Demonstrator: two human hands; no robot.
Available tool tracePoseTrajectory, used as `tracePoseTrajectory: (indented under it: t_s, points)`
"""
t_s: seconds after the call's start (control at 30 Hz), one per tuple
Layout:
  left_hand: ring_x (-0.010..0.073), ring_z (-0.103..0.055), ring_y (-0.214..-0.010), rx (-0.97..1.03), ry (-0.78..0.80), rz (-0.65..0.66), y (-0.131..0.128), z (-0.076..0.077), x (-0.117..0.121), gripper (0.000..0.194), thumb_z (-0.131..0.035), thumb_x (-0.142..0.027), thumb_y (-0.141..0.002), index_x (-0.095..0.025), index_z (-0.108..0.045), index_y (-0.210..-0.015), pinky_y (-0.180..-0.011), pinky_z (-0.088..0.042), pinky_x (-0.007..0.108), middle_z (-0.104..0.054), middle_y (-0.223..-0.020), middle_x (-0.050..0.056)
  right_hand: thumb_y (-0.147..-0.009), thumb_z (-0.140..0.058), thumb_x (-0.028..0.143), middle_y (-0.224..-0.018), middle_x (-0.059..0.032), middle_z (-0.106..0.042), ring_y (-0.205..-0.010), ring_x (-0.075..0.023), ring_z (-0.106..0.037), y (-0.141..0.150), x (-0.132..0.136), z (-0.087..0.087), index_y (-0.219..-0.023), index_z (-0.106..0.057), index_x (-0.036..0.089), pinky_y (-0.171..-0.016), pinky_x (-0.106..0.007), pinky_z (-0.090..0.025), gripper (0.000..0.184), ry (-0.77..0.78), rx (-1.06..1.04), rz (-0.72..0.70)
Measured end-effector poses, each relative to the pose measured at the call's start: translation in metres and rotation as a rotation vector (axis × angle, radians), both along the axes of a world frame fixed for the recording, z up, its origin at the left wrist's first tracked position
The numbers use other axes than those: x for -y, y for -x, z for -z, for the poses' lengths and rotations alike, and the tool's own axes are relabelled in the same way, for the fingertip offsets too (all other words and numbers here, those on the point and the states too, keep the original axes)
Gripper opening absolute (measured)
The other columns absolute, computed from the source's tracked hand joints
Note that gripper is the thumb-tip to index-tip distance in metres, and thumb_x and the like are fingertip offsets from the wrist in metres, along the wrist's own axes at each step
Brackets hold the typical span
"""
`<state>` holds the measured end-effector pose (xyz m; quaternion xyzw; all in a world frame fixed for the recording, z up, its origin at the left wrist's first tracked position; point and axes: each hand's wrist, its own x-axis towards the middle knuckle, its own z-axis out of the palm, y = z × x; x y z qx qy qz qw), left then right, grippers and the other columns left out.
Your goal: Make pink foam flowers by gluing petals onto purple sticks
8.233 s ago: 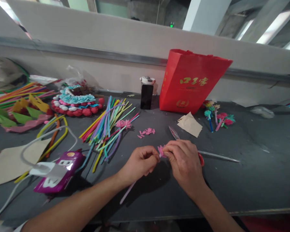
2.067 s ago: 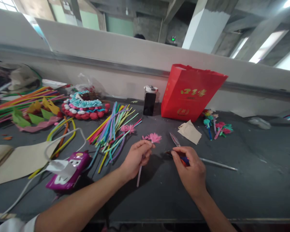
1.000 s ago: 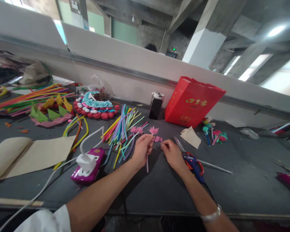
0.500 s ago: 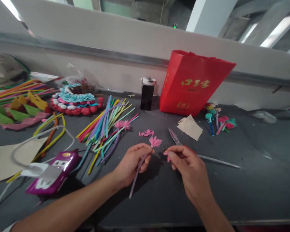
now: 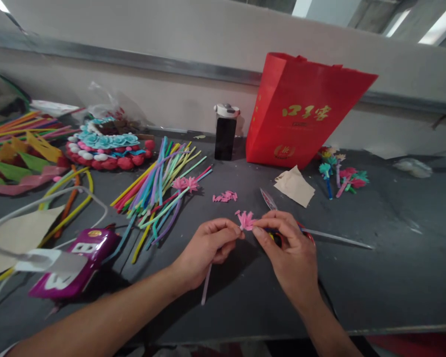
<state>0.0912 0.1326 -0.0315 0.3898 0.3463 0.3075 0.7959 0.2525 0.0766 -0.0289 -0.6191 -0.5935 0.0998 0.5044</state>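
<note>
My left hand (image 5: 215, 242) is closed around the purple stem (image 5: 206, 285) of a handmade flower, just under its pink petals (image 5: 246, 220). Thumb and forefinger of my right hand (image 5: 285, 243) pinch at the right side of that flower, where a small pink petal touches the others. Behind the flower lies a small pile of loose pink petals (image 5: 225, 197). Scissors (image 5: 269, 199) rest on the table, their handles partly hidden under my right hand. A thin pale stick (image 5: 342, 239) extends to the right from there.
A bundle of coloured pipe cleaners (image 5: 159, 183) with pink flowers (image 5: 186, 184) lies left. Behind stand a black bottle (image 5: 225, 139) and a red bag (image 5: 301, 114). Beige paper (image 5: 296, 186) and finished flowers (image 5: 345, 178) lie right. A purple power strip (image 5: 78, 265) with cable sits front left.
My right hand has brought its pink petal leftward against the flower in my left hand. The two hands are now nearly touching. The camera view has tilted down slightly.
</note>
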Motion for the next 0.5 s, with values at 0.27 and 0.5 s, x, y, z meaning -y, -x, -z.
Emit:
tracePoseTrajectory:
  t_s: [0.27, 0.5]
  points:
    - [0.0044, -0.023, -0.042, -0.02, -0.072, -0.008, -0.0009, 0.0012, 0.0019, 0.016, -0.067, -0.031, -0.078, -0.015, -0.065, -0.073, -0.041, -0.01, 0.021, -0.036, -0.048, -0.007, -0.086, -0.066, 0.028, -0.097, -0.0015, -0.064, -0.094, -0.0174, -0.061, 0.0004, -0.0003, 0.0034, -0.086, -0.07, 0.026, -0.084, -0.033, -0.047, 0.004, 0.012, -0.024, -0.015]
    - [0.0048, -0.021, -0.042, -0.041, -0.119, 0.01, 0.0002, 0.0005, 0.0023, 0.028, -0.063, -0.038, -0.083, -0.013, -0.068, -0.073, -0.042, -0.01, 0.023, -0.033, -0.045, -0.007, -0.088, -0.065, 0.028, -0.097, -0.0025, -0.064, -0.093, -0.018, -0.061, 0.0021, 0.001, 0.0014, -0.087, -0.069, 0.025, -0.084, -0.033, -0.047, 0.005, 0.003, -0.036, -0.02]
